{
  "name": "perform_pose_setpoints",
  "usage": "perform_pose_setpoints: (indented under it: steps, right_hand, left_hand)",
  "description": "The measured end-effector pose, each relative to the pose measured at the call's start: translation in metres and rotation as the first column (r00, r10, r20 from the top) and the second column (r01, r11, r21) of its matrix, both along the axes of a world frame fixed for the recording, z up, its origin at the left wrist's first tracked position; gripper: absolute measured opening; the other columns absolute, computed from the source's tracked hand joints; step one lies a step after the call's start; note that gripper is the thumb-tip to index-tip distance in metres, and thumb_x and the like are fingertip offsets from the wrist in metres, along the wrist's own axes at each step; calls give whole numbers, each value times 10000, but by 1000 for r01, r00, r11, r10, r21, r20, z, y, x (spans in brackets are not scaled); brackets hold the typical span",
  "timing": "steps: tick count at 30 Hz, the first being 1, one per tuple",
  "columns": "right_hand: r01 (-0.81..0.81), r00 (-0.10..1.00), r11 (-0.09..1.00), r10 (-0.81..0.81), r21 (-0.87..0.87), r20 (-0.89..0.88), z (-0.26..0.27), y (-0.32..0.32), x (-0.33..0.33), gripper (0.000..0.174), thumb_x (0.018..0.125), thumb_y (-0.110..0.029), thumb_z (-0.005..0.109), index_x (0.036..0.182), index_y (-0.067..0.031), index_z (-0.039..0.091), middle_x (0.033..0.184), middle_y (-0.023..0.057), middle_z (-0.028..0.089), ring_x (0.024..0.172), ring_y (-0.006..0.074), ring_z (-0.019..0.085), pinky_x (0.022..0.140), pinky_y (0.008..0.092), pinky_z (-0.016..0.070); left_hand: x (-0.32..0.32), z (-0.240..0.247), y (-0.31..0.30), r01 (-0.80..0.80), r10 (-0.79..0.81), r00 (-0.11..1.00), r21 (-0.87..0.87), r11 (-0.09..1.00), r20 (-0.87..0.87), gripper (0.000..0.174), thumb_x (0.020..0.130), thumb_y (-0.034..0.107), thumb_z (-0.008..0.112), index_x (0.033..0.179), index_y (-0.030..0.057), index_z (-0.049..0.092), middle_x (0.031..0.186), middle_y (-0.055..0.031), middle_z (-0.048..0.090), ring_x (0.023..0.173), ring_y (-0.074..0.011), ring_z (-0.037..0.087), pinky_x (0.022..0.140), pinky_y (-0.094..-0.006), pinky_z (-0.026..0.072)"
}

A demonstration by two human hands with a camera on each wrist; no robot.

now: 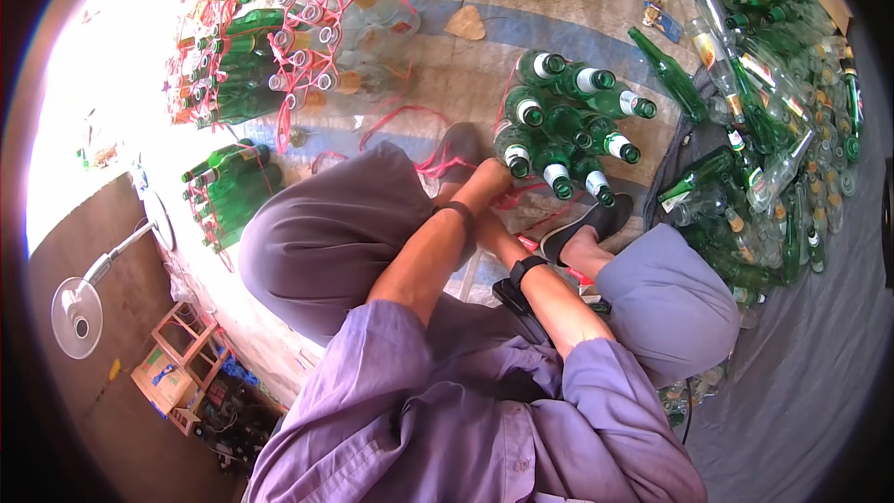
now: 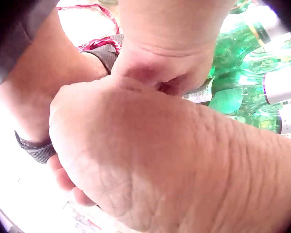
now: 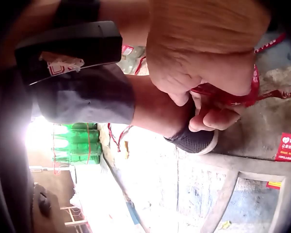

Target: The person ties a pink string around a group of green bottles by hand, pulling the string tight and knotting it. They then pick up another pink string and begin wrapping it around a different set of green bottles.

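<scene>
Working the red cord (image 3: pixel 251 98) low

Our left hand (image 1: pixel 486 182) and right hand (image 3: pixel 208 48) have fingers curled on it, forearms crossed; a steady, even pull should keep the green bottles (image 1: pixel 563 121) upright at one o'clock. Loose bottles (image 1: pixel 768 112) lie toward two o'clock; tied bundles (image 1: pixel 237 74) sit at eleven.

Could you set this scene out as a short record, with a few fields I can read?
Hands: left hand and right hand close together, fingers curled on red string
In front: cluster of green bottles, necks up
Person's left: bottles bundled with string
Person's right: heap of loose bottles
Far left: white fan
</scene>
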State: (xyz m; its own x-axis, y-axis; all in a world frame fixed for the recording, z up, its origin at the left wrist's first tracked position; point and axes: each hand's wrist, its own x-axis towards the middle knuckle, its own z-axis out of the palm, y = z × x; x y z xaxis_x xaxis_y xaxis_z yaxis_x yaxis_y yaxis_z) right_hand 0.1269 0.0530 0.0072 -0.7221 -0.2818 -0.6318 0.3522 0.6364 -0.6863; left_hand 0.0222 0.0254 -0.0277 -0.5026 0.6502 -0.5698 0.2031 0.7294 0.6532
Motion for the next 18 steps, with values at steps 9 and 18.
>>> perform_pose_setpoints:
  steps: [9,18]
  right_hand:
    - [250,966,915,-259,-316,14,-26,38,26,277,851,-238,504,1013,-44,618,963,145,657,863,288,625,793,383,486]
    - [871,-292,-482,-361,91,886,-10,52,-3,153,840,-229,638,738,-127,587,635,-36,555,615,131,527,592,295,443]
  left_hand:
    - [-3,9,-15,-287,275,934,25,957,227,103,700,31,587,738,31,684,660,-107,619,509,-209,610,461,-304,491]
    - [-15,14,-24,-354,354,846,-76,932,399,174,761,157,539,653,36,600,507,-49,501,386,-169,420,352,-314,320]
